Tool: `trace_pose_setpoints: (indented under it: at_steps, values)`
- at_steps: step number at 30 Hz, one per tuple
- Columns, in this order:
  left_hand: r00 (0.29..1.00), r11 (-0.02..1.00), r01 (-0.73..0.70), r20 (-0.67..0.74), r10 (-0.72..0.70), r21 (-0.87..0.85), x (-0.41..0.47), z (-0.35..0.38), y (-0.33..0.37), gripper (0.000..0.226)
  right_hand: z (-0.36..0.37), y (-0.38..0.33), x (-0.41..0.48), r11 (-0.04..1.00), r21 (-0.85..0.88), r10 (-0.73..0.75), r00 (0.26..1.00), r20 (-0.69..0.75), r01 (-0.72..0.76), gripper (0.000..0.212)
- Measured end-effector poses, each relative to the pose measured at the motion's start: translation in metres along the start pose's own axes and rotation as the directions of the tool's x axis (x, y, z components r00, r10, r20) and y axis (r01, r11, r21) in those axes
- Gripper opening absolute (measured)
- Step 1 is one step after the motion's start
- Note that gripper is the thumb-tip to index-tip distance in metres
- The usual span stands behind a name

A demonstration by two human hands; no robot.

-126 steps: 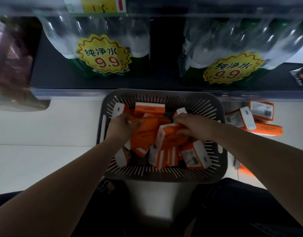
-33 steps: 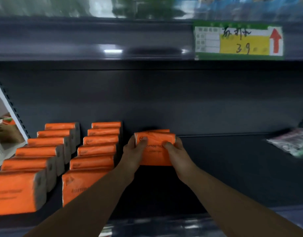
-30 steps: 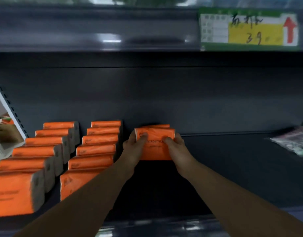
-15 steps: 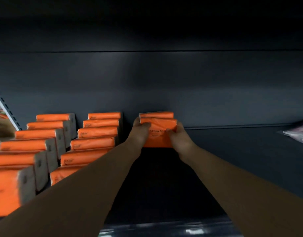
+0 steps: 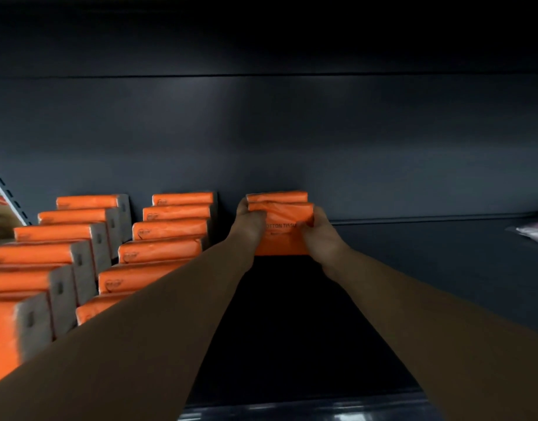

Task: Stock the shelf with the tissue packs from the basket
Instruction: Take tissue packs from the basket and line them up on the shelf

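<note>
Two orange tissue packs point(image 5: 284, 229) stand upright, one behind the other, deep on the dark shelf point(image 5: 428, 268) against its back wall. My left hand point(image 5: 250, 221) grips their left side and my right hand point(image 5: 319, 235) grips the right side, thumbs on the front pack. Two rows of the same orange packs point(image 5: 170, 232) fill the shelf's left part, the outer row point(image 5: 67, 238) running to the front edge. The basket is out of view.
A pale wrapped package point(image 5: 535, 233) lies on the shelf at the far right. The shelf's slotted upright point(image 5: 6, 189) rises at the far left. The shelf's front lip point(image 5: 322, 411) runs along the bottom of the view.
Both hands left the basket with packs and carried them to the shelf. Over the last second they pushed the packs further back to the rear wall, beside the second row.
</note>
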State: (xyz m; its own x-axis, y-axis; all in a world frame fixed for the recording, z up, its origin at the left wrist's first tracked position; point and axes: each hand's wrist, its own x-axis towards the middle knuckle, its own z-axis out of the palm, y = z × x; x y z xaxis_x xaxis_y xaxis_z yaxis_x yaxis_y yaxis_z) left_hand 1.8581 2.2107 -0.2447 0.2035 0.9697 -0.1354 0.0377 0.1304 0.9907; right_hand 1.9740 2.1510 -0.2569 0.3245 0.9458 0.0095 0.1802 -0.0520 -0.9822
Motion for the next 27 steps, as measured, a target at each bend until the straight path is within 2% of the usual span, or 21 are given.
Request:
trace_pose_setpoints:
  at_steps: [7,12,17,27]
  values:
    - [1.000,0.998,-0.002,-0.025,0.004,0.059,0.004,0.003,-0.001,0.049,0.001,0.001,0.007,0.996,-0.082,-0.048,0.998,-0.047,0.044,0.027]
    - [0.998,0.994,0.003,-0.063,0.004,0.112,0.005,0.002,-0.006,0.049,0.001,0.005,0.006,0.997,-0.082,-0.003,1.000,-0.011,0.002,0.035]
    - [0.997,0.988,-0.020,-0.065,0.031,0.152,0.008,0.000,-0.008,0.048,0.005,0.011,0.007,0.993,-0.113,0.041,0.999,-0.036,-0.045,0.044]
    - [0.994,0.980,-0.034,-0.092,0.053,0.198,0.012,0.002,-0.009,0.049,0.009,0.010,0.006,0.988,-0.136,0.071,0.997,-0.043,-0.076,0.041]
